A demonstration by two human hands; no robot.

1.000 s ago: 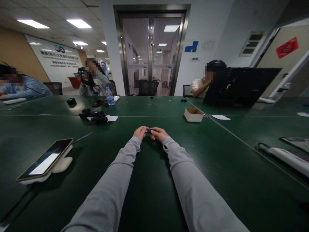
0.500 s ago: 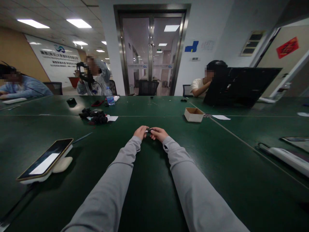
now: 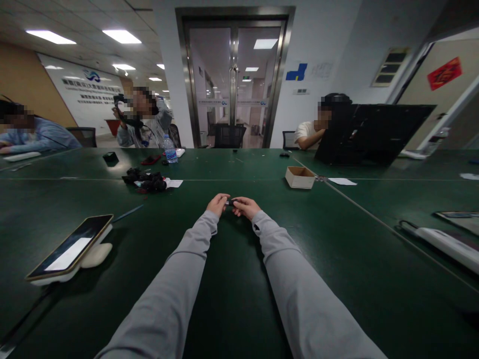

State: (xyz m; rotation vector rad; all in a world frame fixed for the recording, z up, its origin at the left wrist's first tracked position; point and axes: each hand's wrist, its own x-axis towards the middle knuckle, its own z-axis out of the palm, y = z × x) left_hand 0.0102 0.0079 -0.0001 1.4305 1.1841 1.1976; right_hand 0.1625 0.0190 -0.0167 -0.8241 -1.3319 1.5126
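Observation:
Both my hands meet over the green table (image 3: pixel 239 259) and hold one small black object with a silver end (image 3: pixel 230 203). It lies level between them, too small for me to tell its kind. The fingers of my left hand (image 3: pixel 217 204) are closed at its silver end. On the black end, my right hand (image 3: pixel 246 207) has a pinch grip with thumb and fingers. My fingers hide part of the object.
A phone (image 3: pixel 75 244) rests on a white stand at the left, near a thin blue-grey stick (image 3: pixel 128 213). Further back are a black tangled pile (image 3: pixel 147 180), a water bottle (image 3: pixel 170 150), an open cardboard box (image 3: pixel 300 178) and a monitor (image 3: pixel 374 133). Several people sit around the table.
My hands and the small object have hardly moved. Across the table, the person with the black device has shifted the head and device slightly.

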